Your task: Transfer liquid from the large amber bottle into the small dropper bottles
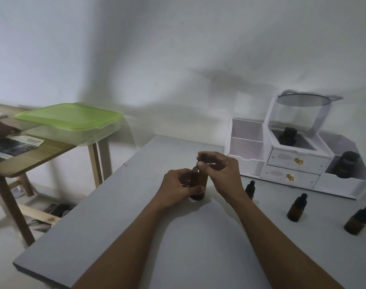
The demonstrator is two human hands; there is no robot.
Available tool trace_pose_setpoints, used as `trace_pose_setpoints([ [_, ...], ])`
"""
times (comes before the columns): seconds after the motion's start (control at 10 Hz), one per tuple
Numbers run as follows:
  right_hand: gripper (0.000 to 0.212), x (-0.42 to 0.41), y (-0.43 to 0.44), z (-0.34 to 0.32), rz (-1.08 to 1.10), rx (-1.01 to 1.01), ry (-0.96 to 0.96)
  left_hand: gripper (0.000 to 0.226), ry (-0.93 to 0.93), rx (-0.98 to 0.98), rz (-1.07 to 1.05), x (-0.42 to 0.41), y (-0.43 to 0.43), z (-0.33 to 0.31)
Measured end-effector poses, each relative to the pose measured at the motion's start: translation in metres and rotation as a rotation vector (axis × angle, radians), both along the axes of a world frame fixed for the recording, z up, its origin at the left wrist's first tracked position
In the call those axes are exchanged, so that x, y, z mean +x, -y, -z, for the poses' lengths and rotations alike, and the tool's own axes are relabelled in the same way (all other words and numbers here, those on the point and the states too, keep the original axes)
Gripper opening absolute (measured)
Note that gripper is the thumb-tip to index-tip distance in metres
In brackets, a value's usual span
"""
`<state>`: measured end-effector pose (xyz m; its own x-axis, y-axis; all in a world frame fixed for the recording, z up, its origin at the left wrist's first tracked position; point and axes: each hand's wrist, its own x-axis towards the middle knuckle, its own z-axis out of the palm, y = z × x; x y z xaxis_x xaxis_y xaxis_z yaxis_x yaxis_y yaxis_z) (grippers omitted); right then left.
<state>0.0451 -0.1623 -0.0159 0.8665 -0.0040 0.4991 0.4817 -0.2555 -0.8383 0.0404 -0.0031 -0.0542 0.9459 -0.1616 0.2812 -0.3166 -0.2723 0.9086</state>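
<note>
On the grey table (136, 205), your left hand (178, 188) grips the upright amber bottle (198, 182), your right hand (221, 170) pinches its cap (199, 163), three droppers (297, 207) stand to the right, and a white organizer (292, 161) holds dark jars (348, 164).

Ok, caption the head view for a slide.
Left hand steadies the large amber bottle on the grey table while the right hand pinches its top; three small dropper bottles stand nearby.

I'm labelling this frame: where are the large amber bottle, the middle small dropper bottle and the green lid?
large amber bottle (199, 177): head view, on its brown body.
middle small dropper bottle (295, 212): head view, on its amber body.
green lid (69, 117): head view, on its flat top.
</note>
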Motion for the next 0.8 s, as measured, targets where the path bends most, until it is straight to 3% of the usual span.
trace_pose_setpoints([
  [0.6,0.022,-0.002,-0.009,0.011,0.112,0.031,0.036,0.037,0.008,0.018,-0.022,-0.006,0.002,-0.001],
  [0.8,0.040,-0.014,-0.010,0.023,0.119,-0.018,0.096,0.043,0.008,0.014,-0.022,-0.016,0.006,0.000],
])
